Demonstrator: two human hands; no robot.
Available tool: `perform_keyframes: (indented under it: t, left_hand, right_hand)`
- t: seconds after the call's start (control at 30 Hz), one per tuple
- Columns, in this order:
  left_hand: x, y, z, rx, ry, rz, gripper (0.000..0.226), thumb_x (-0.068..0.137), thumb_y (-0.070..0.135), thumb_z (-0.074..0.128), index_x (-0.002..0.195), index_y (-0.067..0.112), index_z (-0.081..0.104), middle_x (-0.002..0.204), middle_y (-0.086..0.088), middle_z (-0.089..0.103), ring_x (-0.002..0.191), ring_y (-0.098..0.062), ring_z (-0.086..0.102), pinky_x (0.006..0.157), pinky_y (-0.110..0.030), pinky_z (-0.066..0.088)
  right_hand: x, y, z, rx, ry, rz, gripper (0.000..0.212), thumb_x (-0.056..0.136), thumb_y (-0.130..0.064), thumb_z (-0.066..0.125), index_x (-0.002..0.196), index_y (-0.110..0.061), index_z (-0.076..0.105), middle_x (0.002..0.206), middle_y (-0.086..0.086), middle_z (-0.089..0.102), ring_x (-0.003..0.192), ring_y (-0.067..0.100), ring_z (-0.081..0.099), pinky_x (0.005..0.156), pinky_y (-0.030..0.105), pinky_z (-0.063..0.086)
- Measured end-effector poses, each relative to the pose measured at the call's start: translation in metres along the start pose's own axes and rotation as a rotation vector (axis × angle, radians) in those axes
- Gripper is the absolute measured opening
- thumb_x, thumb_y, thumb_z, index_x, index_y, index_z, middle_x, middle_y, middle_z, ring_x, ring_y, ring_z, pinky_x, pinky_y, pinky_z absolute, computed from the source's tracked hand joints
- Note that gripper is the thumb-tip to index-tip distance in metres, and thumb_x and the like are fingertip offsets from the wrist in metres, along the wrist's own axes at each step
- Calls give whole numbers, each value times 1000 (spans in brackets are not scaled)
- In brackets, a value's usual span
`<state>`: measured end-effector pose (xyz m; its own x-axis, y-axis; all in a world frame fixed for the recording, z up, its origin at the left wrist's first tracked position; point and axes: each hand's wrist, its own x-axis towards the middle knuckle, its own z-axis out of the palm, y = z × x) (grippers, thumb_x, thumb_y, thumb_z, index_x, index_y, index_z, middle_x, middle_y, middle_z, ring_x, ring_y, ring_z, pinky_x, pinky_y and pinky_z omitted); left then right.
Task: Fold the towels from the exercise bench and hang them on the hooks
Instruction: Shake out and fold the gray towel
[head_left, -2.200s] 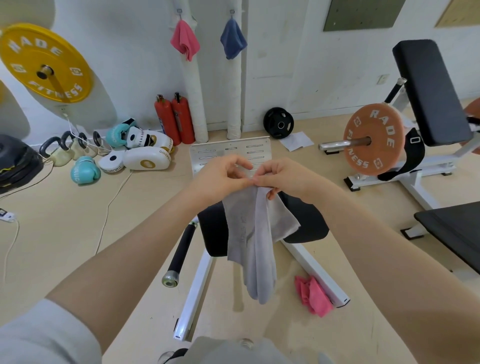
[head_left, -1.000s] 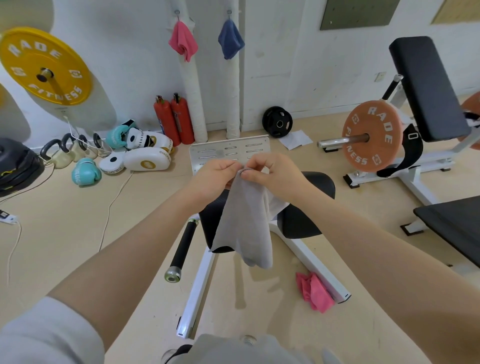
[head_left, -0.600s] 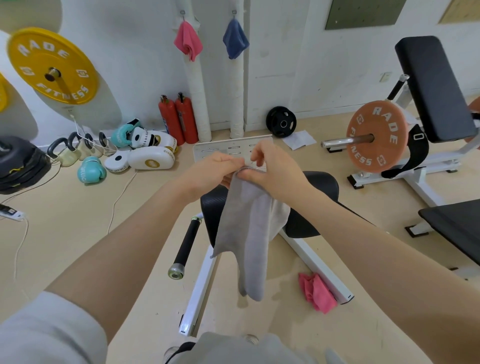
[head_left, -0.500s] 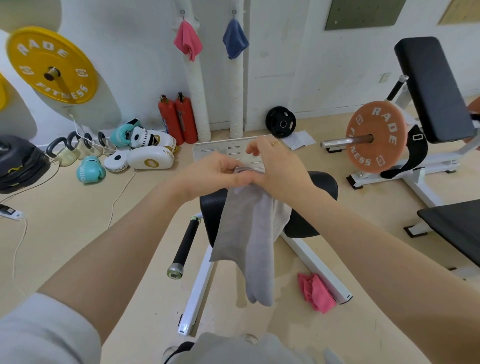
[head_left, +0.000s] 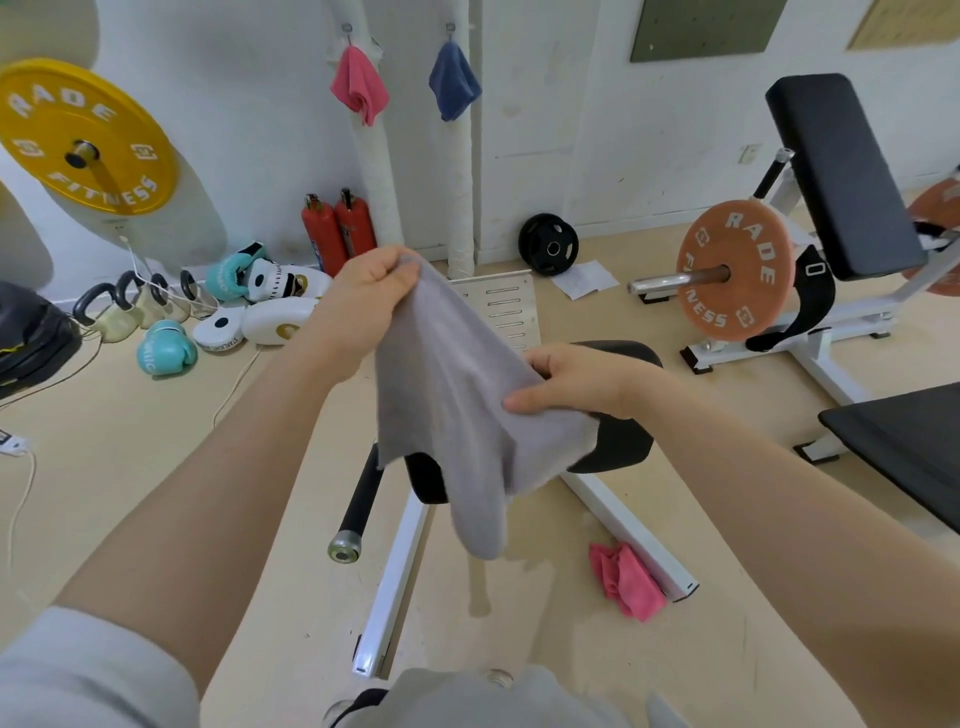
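Nearest, on the floor beside the white frame rail: a crumpled pink towel (head_left: 626, 581). Above it, held in the air over the black seat pad of the desk (head_left: 618, 447): a grey towel (head_left: 457, 410), stretched between two hands. Right hand (head_left: 576, 382) lower, fingers and thumb clamped on the towel's right edge. Left hand (head_left: 363, 306) higher, fist closed around the top corner, loose end hanging down between. Beyond, on the floor by the wall: red extinguishers (head_left: 337, 231). Farthest, up on the wall hooks: a hung pink towel (head_left: 359, 85) and a blue towel (head_left: 453, 82), side by side.
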<state>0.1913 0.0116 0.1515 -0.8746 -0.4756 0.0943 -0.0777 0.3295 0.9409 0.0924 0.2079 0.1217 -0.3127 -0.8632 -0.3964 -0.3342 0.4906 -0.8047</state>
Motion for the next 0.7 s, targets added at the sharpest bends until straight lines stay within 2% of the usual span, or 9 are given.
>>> perform_keyframes:
  t: [0.07,0.13,0.23,0.3,0.37,0.43,0.5,0.6,0.7]
  left_hand:
    - [2,-5,1,-254,74,-77,30,99,15,38,75,22,53,71,5,49,64,-3,45,59,-16,39]
    - [5,-10,-2,-464,140,-162,28,97,14,38,73,20,52,73,2,49,69,-7,47,66,-22,42]
    - [8,-22,-14,-625,208,-281,19,84,17,49,66,16,54,68,-1,50,67,-13,50,66,-27,45]
    - [6,-28,-16,-594,195,-342,25,80,15,47,56,16,53,56,1,48,56,-12,47,57,-23,42]
    - [2,-32,-14,-563,152,-384,38,82,12,44,45,17,49,45,5,45,44,-8,43,46,-17,37]
    - [-1,-36,-11,-476,103,-388,38,79,13,46,41,16,44,42,7,42,38,-5,37,41,-17,32]
    - [-4,-38,-9,-293,74,-357,30,70,16,51,42,17,39,43,7,36,40,-7,32,42,-19,27]
    - [-5,-43,-6,-51,108,-298,33,81,17,56,52,18,40,53,1,34,52,-12,30,52,-25,25]
    - [-1,-43,-1,28,219,-298,31,89,29,54,63,14,43,55,-1,35,55,-15,29,54,-28,24]
  right_hand:
    - [0,5,5,-102,-83,41,7,88,-20,59,85,-26,57,73,-8,62,52,4,53,51,20,44]
    - [-2,10,9,-167,-173,126,13,90,-17,56,80,-25,52,52,-13,58,39,2,44,50,20,38]
    - [2,19,15,-228,-102,193,19,90,-18,53,72,-22,50,52,-10,51,46,6,42,57,23,36]
    - [10,25,13,-267,118,179,21,92,-17,48,72,-20,55,67,0,56,62,14,52,61,26,40]
    - [16,28,9,-360,335,148,24,96,-15,39,96,-15,63,90,8,64,79,22,59,68,30,46]
    - [20,29,7,-349,480,105,37,98,-10,32,129,-19,50,101,11,63,75,22,58,70,32,50]
    - [20,32,6,-325,578,52,42,98,-7,30,134,-25,39,97,19,64,68,28,57,67,40,52]
    - [21,39,3,-512,582,-15,29,95,-2,35,114,-20,47,82,8,57,69,23,51,60,30,43]
    - [23,42,2,-734,353,24,31,90,-5,40,105,-29,51,90,-4,54,82,21,51,72,29,45]
